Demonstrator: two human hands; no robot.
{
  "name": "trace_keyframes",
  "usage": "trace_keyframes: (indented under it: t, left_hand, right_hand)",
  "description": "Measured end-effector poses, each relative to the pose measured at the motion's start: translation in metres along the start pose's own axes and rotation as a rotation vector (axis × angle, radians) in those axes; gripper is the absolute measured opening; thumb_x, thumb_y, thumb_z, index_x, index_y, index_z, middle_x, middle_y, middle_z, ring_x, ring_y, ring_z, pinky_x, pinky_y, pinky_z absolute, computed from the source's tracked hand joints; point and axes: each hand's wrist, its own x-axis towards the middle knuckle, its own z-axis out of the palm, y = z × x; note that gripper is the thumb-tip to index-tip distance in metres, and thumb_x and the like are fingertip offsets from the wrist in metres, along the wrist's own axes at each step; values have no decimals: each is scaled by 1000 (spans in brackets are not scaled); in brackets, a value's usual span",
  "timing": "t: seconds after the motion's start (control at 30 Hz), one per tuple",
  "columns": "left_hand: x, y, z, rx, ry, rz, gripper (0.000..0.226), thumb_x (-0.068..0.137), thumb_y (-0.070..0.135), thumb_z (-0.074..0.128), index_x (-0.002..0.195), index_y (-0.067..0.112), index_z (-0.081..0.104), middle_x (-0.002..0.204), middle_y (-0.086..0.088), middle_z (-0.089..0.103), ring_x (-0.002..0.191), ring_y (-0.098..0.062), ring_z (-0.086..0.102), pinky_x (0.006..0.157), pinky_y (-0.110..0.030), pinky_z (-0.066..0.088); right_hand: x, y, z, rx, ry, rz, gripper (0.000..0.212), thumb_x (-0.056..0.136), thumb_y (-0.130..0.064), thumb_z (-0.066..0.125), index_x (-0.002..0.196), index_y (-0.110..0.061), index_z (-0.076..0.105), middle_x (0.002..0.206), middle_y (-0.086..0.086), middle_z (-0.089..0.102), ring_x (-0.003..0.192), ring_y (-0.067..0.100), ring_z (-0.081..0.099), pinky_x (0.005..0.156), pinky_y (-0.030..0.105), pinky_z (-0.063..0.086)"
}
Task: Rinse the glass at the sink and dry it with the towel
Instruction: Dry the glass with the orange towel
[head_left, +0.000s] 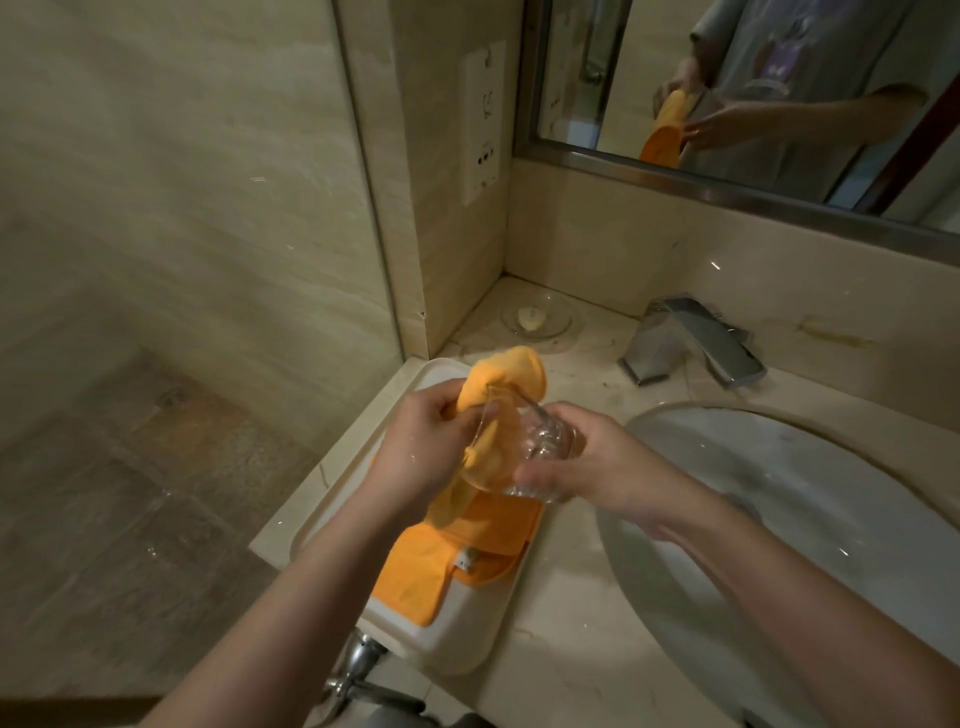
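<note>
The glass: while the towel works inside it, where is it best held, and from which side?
Round the base end, from the sink side, as the right hand holds it now. The glass lies tilted with its mouth toward the left hand, which pushes the orange towel in, so the base is the free end to hold.

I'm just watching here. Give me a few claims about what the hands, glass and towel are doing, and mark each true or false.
1. The right hand holds the glass. True.
2. The towel is blue. False: it is orange.
3. The left hand grips the towel. True.
4. Water streams from the faucet. False: none shows.
5. The glass stands in the sink. False: it is held beside it, over the tray.
</note>
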Motion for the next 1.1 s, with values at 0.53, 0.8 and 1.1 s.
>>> trace_keyframes:
  t: [0.53, 0.8, 1.1]
  left_hand:
    - [3, -6, -10, 139, 8, -167, 23, 94, 26, 52, 90, 10, 68, 97, -21, 68, 96, -36, 63, 87, -51, 51]
    - [-8, -17, -29, -43, -241, -41, 18, 93, 15, 53, 88, 10, 69, 81, -2, 69, 79, -15, 63, 75, -32, 50]
    - [-15, -25, -38, -102, -268, 9, 14, 86, 14, 56, 92, 14, 69, 84, 2, 70, 82, -12, 64, 75, -24, 52]
  right_hand:
    - [12, -1, 24, -691, 260, -105, 85, 66, -40, 79, 137, -25, 34, 126, -2, 43, 107, 11, 48, 84, 21, 43]
    - [14, 19, 22, -239, 120, 105, 68, 56, -38, 86, 116, -23, 57, 102, -12, 67, 94, 6, 63, 75, 19, 52]
    - [11, 18, 15, 244, 19, 360, 58, 50, -50, 76, 96, -17, 67, 80, 3, 69, 67, 18, 61, 58, 25, 44]
